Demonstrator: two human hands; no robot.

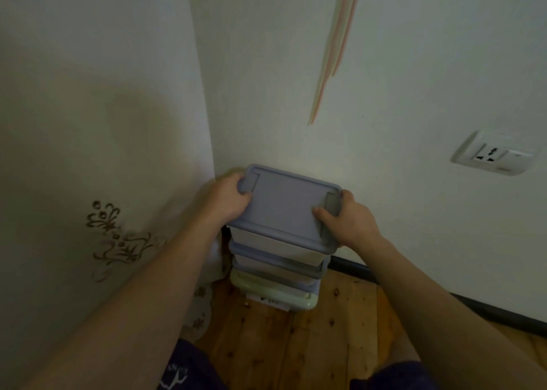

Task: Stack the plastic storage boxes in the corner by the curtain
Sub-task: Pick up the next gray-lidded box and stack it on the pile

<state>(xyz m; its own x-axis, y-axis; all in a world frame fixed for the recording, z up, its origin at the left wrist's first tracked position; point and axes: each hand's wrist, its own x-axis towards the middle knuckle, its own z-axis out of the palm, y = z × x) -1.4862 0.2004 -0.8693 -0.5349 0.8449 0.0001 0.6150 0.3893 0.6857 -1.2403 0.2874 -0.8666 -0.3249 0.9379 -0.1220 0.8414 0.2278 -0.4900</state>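
Observation:
A plastic storage box with a blue-grey lid point(285, 203) is the top one of a stack in the corner. My left hand point(226, 199) grips its left end, thumb over the lid's latch. My right hand point(344, 219) grips its right end, thumb on the lid. Under it sit a second blue-lidded box point(275, 264) and a pale green-rimmed box point(272, 293) on the wooden floor. The top box looks slightly turned relative to those below; whether it rests fully on them I cannot tell.
A pale curtain point(97, 167) with embroidered flowers hangs at the left, touching the stack's side. The white wall behind carries a socket point(492, 153) at the right and a dark skirting board point(414, 289). Wooden floor point(310, 339) lies in front; my knees show at the bottom.

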